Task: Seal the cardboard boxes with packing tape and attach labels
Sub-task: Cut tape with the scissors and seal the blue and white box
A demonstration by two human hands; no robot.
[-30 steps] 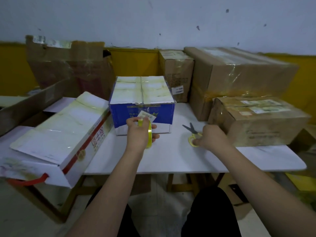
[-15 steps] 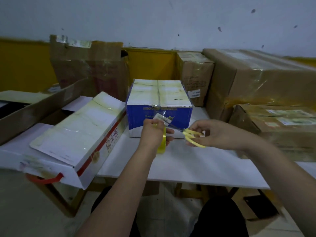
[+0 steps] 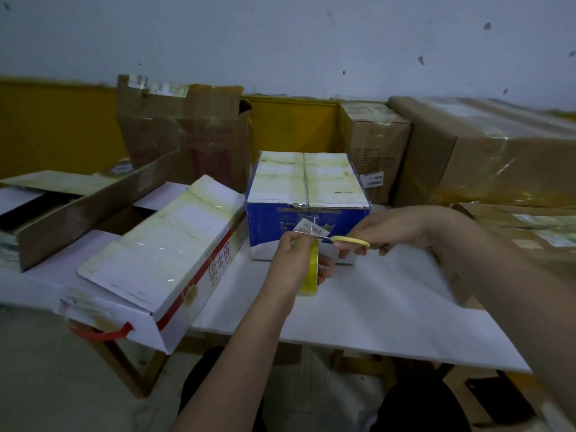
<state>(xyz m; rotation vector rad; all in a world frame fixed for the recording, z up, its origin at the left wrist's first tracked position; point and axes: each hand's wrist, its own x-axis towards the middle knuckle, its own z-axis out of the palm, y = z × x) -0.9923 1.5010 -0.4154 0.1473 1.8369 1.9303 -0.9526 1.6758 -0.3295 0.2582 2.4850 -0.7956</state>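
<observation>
My left hand (image 3: pixel 294 265) grips a yellow tape roll (image 3: pixel 311 269) upright above the white table (image 3: pixel 374 310), with a short strip of tape and a small label (image 3: pixel 307 227) sticking up from it. My right hand (image 3: pixel 392 229) holds yellow-handled scissors (image 3: pixel 349 241), their blades laid across the strip just above the roll. Right behind both hands stands a blue and white box (image 3: pixel 307 194) with tape over its closed top flaps.
A long white box with a red strap (image 3: pixel 162 244) overhangs the table's left front edge. Brown cardboard boxes stand behind (image 3: pixel 187 132), at the back middle (image 3: pixel 374 145) and at the right (image 3: pixel 486 151). An open brown carton (image 3: pixel 78 210) lies at far left.
My right hand lifted the scissors off the table and brought them left to the tape strip held by my left hand. The left hand stayed in front of the blue box.
</observation>
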